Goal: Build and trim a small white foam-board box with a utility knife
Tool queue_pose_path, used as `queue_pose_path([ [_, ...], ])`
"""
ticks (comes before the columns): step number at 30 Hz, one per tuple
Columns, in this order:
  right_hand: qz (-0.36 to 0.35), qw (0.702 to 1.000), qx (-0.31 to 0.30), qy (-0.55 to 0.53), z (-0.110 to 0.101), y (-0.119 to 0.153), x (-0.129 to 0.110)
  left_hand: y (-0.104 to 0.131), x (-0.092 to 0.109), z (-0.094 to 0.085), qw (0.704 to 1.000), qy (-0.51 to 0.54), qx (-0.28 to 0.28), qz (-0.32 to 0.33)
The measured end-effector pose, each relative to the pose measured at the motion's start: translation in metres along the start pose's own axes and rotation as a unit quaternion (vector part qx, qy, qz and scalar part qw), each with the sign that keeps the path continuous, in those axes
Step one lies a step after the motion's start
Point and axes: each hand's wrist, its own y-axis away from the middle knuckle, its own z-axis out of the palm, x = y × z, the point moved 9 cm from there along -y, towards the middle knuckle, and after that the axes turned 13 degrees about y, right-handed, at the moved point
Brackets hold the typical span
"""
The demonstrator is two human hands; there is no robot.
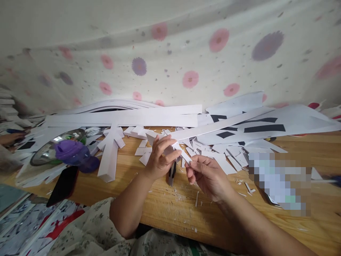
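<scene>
Near the middle, my left hand [162,157] is closed on a folded white paper piece [177,153]. The fingertips of my right hand [207,174] pinch the lower end of a narrow white strip [185,156] that joins that piece between the hands. A long white strip [221,124] runs from my left hand up to the right. Beneath the hands, a dark cutter [172,174] lies on the wooden table [173,209].
White paper scraps [145,151] lie behind the hands. Leftward are a white folded form [108,160], a purple cup [73,153], a metal bowl [44,154] and a phone [63,185]. Another person's hand [12,138] shows at far left. Printed sheets [301,119] lie at right.
</scene>
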Motion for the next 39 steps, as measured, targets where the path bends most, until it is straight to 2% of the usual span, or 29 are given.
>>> queue_pose_path([
  [9, -0.061, 0.996, -0.051, 0.043, 0.007, 0.003, -0.003, -0.001, 0.007, -0.008, 0.998, 0.007, 0.054, 0.016],
  [17, -0.128, 0.983, -0.069, 0.111, 0.010, 0.010, -0.017, 0.000, 0.008, -0.009, 0.998, 0.029, 0.060, 0.011],
  [20, -0.127, 0.983, -0.070, 0.113, 0.009, 0.010, -0.018, 0.000, 0.006, -0.006, 0.999, 0.021, 0.041, -0.003],
  [24, -0.113, 0.986, -0.074, 0.099, 0.010, 0.009, -0.016, 0.001, 0.003, -0.007, 0.999, 0.009, 0.043, -0.010],
  [27, -0.111, 0.986, -0.059, 0.106, 0.009, 0.009, -0.015, 0.000, 0.005, -0.007, 0.999, 0.012, 0.042, -0.004],
  [31, -0.132, 0.983, -0.009, 0.130, 0.002, 0.009, -0.017, -0.003, 0.009, -0.009, 0.999, 0.002, 0.047, 0.006],
  [37, -0.158, 0.966, 0.061, 0.193, -0.003, 0.012, -0.022, -0.004, 0.011, -0.010, 0.997, -0.043, 0.056, 0.007],
  [39, -0.172, 0.952, 0.074, 0.244, -0.003, 0.015, -0.025, -0.004, 0.009, -0.011, 0.997, -0.055, 0.057, -0.006],
])
